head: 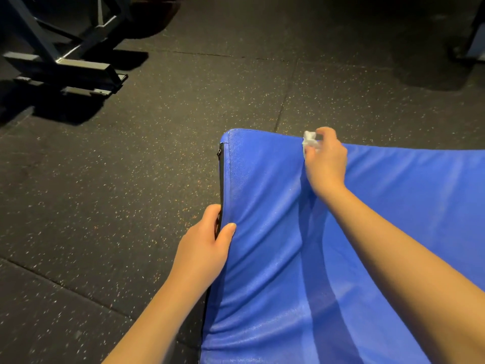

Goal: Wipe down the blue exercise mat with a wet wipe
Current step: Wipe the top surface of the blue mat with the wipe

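Nearest me, my left hand (pixel 204 248) clamps the blue mat (pixel 265 195) by its left edge. My right hand (pixel 326 161), farther off, pinches the crumpled wet wipe (pixel 309 141) at the far edge; most of the mat lies near and right of that grip, so I'd wipe nearward.

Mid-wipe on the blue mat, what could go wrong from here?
1. The wet wipe is bunched small in the right hand at the far edge of the blue exercise mat; it could slide off onto the floor and pick up grit.
2. The left hand grips the side edge by the zipper; if that slips, the mat may shift mid-stroke.
3. Creases near that grip could leave unwiped strips.
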Tool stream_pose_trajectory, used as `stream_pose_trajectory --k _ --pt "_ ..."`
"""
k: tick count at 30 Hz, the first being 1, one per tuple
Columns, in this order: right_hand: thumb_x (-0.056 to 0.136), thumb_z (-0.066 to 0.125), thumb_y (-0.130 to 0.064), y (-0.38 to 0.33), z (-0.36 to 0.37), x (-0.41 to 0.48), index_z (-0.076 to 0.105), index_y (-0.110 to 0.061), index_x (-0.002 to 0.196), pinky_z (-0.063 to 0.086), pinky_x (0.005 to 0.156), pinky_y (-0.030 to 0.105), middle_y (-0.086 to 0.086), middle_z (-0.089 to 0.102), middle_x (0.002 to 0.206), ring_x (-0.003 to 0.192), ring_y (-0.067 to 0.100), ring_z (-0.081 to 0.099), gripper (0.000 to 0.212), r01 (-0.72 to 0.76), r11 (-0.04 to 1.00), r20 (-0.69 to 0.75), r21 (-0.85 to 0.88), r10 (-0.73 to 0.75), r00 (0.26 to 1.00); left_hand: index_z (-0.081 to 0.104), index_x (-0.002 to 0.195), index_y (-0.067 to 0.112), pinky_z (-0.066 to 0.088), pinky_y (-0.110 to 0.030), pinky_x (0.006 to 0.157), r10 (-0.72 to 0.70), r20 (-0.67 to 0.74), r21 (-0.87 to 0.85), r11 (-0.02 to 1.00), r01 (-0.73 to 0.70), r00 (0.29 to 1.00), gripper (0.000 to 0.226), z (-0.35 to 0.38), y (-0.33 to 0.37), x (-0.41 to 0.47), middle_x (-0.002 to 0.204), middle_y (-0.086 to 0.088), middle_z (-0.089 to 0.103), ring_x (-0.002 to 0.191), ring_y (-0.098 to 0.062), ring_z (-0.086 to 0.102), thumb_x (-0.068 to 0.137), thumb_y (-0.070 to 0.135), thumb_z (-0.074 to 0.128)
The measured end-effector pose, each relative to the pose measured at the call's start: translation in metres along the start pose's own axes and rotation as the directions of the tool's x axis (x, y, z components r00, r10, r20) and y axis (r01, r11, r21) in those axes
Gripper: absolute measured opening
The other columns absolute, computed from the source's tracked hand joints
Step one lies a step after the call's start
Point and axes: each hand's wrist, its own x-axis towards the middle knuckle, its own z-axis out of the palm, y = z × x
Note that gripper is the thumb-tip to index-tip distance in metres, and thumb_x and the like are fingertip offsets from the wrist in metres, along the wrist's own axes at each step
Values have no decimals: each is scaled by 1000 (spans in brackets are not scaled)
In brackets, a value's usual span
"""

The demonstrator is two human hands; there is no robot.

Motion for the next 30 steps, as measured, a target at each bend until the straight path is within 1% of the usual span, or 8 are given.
stream_pose_trajectory --k 5,12,14,16,20,23,27,30 --pt "92 52 -2 -8 16 -33 66 -2 100 38 73 31 17 61 93 89 33 55 15 328 945 133 21 -328 935 44 99 22 27 -25 50 -58 -5 1 998 58 998 7 0 -3 0 64 8 40 54 -10 40 97 27 49" --pt "99 47 -17 11 14 -27 42 -18 66 21 62 30 10 48 78 73 24 40 33 132 986 142 -99 -117 983 45 96 14 41 -26 63 -51 1 144 988 50 999 10 0 5 16 103 -1 42 75 -16 50 96 22 50" --pt "97 52 -15 4 18 -53 53 -13 72 32 63 36 8 48 79 72 25 45 25 194 981 224 -18 -186 957 38 132 19 47 -40 80 -75 34 163 984 69 997 38 -2 10 18 124 -6 47 99 -30 56 97 26 50" --pt "96 55 -14 6 17 -65 61 -6 80 39 66 35 8 52 81 73 25 50 19 225 974 230 37 -228 946 0 152 27 46 -39 84 -66 54 211 976 53 996 81 -2 18 25 135 -7 44 110 -31 54 94 36 56" --pt "97 54 -17 23 11 -32 66 -1 83 41 71 34 13 57 85 77 26 52 25 174 985 202 1 -171 964 -21 149 31 37 -30 65 -57 126 507 862 -15 990 99 6 26 30 116 -8 41 77 -24 45 91 45 59" --pt "98 49 -15 27 17 -19 52 -6 66 33 65 35 13 49 75 74 26 44 34 84 994 118 -63 -76 990 -23 148 28 37 -29 65 -81 149 543 840 -13 986 103 6 25 32 116 -8 39 76 -23 45 90 45 60" --pt "91 57 -4 24 25 -45 68 -4 92 42 72 31 3 48 89 83 24 51 12 357 933 267 43 -356 896 -24 148 27 44 -31 71 -131 197 544 839 3 972 112 6 22 35 118 -9 39 86 -27 53 86 44 67" --pt "92 57 -7 34 17 -18 66 -8 76 40 68 30 8 54 79 76 25 53 19 303 952 247 -36 -285 926 -24 148 26 40 -29 67 -111 198 561 828 -19 974 111 6 21 36 117 -9 39 78 -23 47 87 43 66"
